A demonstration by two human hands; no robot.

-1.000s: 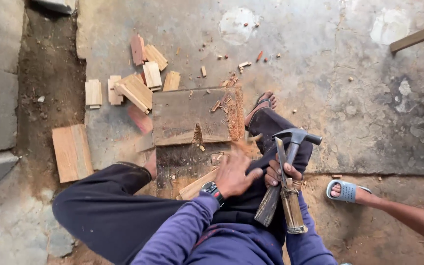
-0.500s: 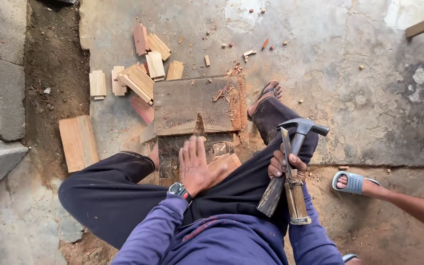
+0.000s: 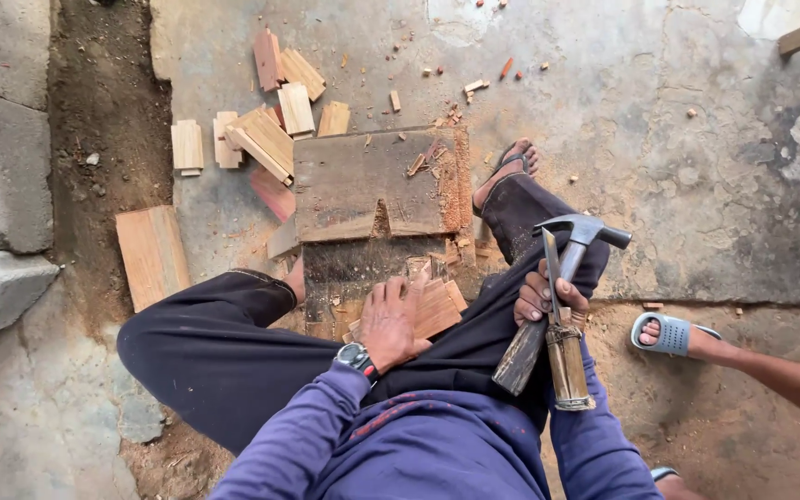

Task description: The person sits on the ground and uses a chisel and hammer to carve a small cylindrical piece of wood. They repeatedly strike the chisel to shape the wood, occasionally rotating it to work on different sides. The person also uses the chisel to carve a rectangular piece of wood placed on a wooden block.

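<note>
While I sit at the wooden block (image 3: 372, 185), my left hand (image 3: 391, 319) lies open and flat on thin wood pieces (image 3: 437, 306) between my legs. My right hand (image 3: 543, 296) is closed around a hammer (image 3: 576, 243) and a chisel (image 3: 562, 347). Many split pieces (image 3: 266, 130) already lie beyond the block; I see no containers.

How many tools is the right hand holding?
2. The right hand holds a claw hammer and a thin blade with a bamboo handle, both beside the right knee. None looks hidden.
</note>
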